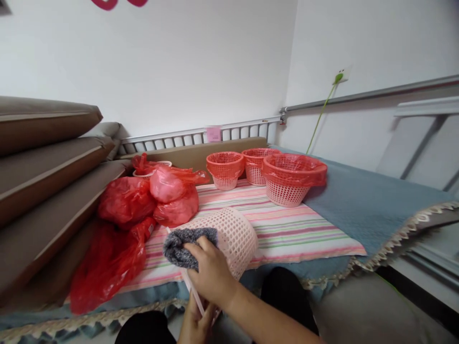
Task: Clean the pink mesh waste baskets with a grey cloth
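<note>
A pale pink plastic basket (239, 235) with a lattice of holes lies tipped on its side near the bed's front edge. My left hand (196, 319) grips its rim from below, fingers partly hidden behind the rim. Against the basket's outer wall, my right hand (211, 267) presses a dark grey fuzzy cloth (186, 243), with fingers curled into the bunched fabric. The basket's opening faces toward the lower left, and its inside is out of sight.
Three baskets lined with red plastic bags, one being a large basket (287, 191), stand on a striped cloth (315, 234). Several filled red bags (125, 200) sit at left, beside stacked cushions (46, 167). A red bag (103, 272) hangs over the edge.
</note>
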Demonstrator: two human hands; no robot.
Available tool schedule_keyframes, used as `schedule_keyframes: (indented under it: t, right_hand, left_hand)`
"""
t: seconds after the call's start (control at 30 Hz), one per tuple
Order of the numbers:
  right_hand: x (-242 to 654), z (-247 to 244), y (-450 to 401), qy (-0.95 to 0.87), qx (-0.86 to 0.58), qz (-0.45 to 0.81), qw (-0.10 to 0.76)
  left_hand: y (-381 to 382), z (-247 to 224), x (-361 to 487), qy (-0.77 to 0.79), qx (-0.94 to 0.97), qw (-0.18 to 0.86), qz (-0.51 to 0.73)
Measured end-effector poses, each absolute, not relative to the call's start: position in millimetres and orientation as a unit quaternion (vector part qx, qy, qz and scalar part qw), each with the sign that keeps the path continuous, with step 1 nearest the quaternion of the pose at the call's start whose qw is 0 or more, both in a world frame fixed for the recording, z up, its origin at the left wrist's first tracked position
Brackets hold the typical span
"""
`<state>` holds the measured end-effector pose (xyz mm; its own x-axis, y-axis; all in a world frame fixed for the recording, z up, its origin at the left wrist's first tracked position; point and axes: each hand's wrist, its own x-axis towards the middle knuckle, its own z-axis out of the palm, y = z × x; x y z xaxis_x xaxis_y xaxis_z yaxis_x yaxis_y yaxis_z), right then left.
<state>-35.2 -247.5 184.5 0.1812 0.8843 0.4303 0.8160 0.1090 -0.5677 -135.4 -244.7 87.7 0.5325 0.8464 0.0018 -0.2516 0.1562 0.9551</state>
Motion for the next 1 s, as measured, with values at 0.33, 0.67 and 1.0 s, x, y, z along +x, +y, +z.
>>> schedule_keyframes:
  t: [0.33,0.67,1.0]
  right_hand:
    - [90,167,-239,-0.433,-0.851,-0.062,0.29]
    - [51,174,-242,-0.435,-0.807,0.033,0.399]
    - [-44,188,-254,-0.623,-0.647,0.081,0.432]
  left_hand:
    - [-232,89,-136,0.248,0.544,0.721,0.351]
    - [-212,140,-131,0.27,0.507,0.716,0.396]
    - [-209,111,-157,0.319,0.61,0.611,0.39]
